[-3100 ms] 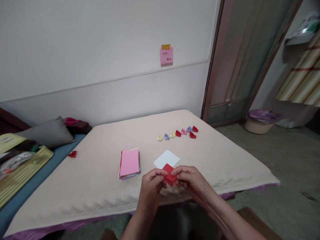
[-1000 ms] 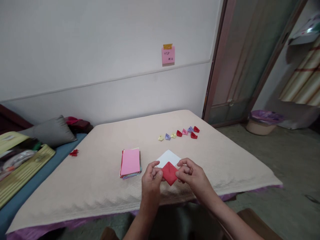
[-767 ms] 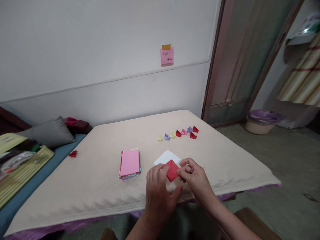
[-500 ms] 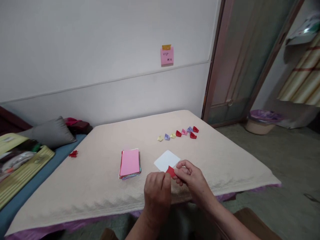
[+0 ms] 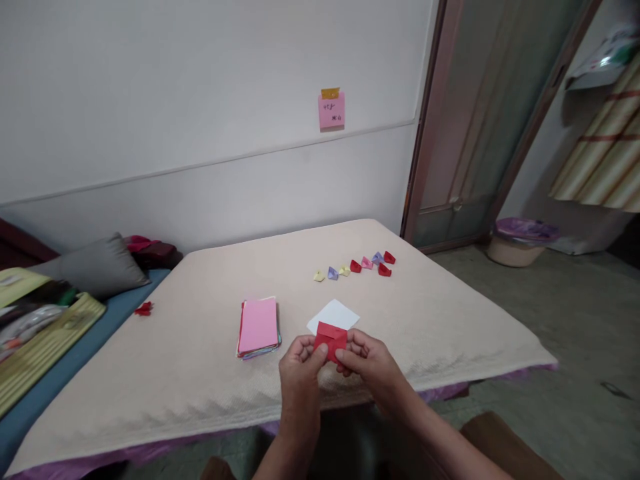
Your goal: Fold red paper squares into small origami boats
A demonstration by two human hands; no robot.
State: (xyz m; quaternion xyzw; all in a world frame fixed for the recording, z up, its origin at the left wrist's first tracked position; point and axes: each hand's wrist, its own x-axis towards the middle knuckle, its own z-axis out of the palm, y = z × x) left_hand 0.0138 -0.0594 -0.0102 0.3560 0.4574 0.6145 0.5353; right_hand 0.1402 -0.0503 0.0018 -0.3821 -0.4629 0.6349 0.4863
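Left hand [image 5: 300, 367], right hand [image 5: 367, 360] pinch partly folded red paper [image 5: 330, 339] above near surface [image 5: 200, 373] edge. White sheet [image 5: 334, 313] behind. Eight folded pieces [image 5: 356, 267] finished far right; paper stack [image 5: 259, 327] unused left.

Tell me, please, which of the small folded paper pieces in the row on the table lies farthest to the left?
The pale yellow folded piece, at the row's left end. Next to it is a lilac one; the red ones lie farther right.
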